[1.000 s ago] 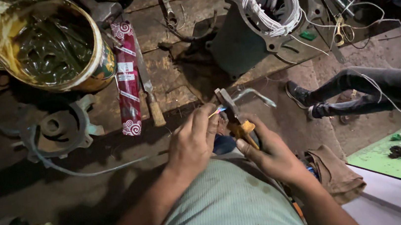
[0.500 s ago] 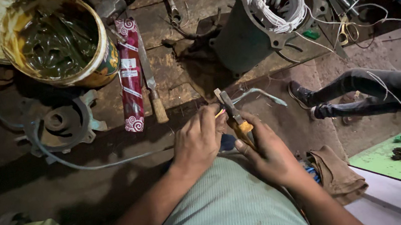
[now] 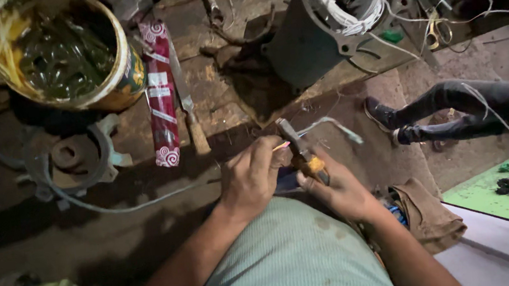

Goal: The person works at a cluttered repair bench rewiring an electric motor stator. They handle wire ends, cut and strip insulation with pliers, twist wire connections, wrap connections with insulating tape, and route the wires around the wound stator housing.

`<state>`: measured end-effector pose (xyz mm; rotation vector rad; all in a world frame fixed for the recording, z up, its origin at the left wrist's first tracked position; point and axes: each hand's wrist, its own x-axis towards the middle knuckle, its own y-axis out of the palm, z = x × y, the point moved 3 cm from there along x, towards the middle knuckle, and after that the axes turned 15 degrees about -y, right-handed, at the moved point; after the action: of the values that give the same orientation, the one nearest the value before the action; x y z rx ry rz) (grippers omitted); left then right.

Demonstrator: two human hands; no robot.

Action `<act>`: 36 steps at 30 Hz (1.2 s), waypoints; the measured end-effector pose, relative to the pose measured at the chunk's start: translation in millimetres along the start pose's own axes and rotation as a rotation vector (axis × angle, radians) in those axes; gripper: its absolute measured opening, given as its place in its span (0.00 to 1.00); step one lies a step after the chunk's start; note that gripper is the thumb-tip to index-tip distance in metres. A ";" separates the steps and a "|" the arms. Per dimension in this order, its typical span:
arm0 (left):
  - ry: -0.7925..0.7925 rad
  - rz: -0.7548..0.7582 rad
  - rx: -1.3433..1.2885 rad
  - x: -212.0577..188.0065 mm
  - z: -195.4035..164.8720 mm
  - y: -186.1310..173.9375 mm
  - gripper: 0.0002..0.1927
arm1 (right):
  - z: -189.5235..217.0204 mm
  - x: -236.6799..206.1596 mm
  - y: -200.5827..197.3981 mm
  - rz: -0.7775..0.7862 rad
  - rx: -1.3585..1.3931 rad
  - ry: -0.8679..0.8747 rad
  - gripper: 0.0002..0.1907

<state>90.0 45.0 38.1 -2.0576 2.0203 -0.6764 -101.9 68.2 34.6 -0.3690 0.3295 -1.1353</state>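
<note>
Both hands meet low centre, just off the near edge of the bench (image 3: 226, 111). Right hand (image 3: 335, 188) is clenched round the yellow-handled pliers (image 3: 301, 151); the tool's long axis runs up and slightly left from the palm, nose end at the top, away from the body. From that nose a pale sleeved wire (image 3: 328, 124) arcs off to the right and dips down at its far end, so the wire lies beyond and right of the right-hand grip, roughly crosswise to the pliers. Left hand (image 3: 252, 178) is curled, fingertips closing on a thin pinkish-orange strand (image 3: 280, 147) just left of the pliers' shaft, touching or nearly touching it; exactly what it pinches is too small to tell. Left hand is the nearer one to that strand, right hand owns the tool. Something dark blue sits between the two palms, unclear. On the bench: motor stator (image 3: 340, 1) with white windings upper right, well apart from the hands; red patterned roll (image 3: 159, 90) and a wooden-handled tool (image 3: 187, 106) lying lengthwise up-left; yellow tub (image 3: 124, 68) of dark green liquid far left. Another person's leg (image 3: 453, 109) at right.
</note>
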 end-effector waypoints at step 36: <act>-0.799 -0.058 0.116 60.5 116.5 57.7 0.30 | -208.3 0.8 -164.2 -0.433 -0.531 0.274 0.28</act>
<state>87.4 -39.3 -77.9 -1.8864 1.4233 0.0481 -325.8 -18.4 -78.2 -0.7804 0.8280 -1.5227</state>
